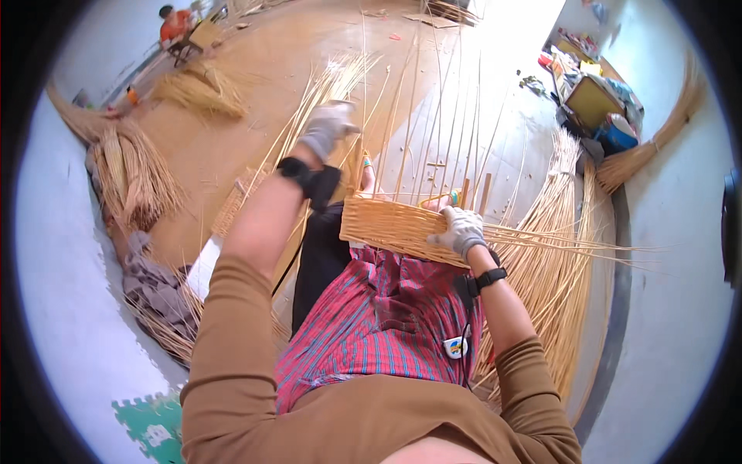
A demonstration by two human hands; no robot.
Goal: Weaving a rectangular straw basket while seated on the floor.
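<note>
A person sits with a half-made woven basket (398,226) on a red checked cloth (386,317) over the lap. Thin yellow sticks (433,124) stand up from the basket and fan out far across the floor. The right hand (462,230), in a grey glove, presses on the right side of the basket wall. The left hand (328,127), gloved too, is lifted up on the left and holds some sticks. More bundles of straw (127,174) lie on the left. Far away, another person in orange (176,25) sits.
</note>
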